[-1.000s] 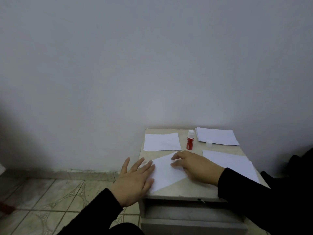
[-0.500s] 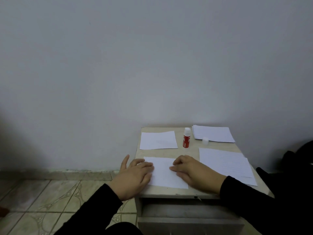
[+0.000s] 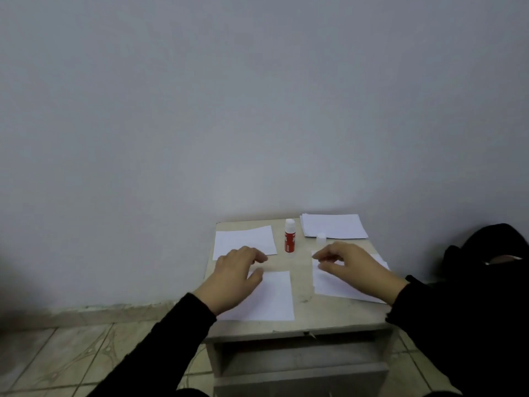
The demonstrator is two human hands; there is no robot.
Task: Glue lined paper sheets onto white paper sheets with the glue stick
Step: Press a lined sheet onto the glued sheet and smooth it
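Left hand (image 3: 234,275) was loosely curled, empty, over the front sheet (image 3: 272,296) at the table's (image 3: 303,325) 6 o'clock. Right hand (image 3: 352,267) hovered half-open above the lined sheets (image 3: 329,285) at 3. Glue (image 3: 289,235) stood upright at 12, cap (image 3: 321,238) just beside it.

Matt white paper sheets (image 3: 274,296), glossy red plastic glue stick (image 3: 289,239), worn pale laminate table (image 3: 315,313), black cloth sleeves (image 3: 171,348)
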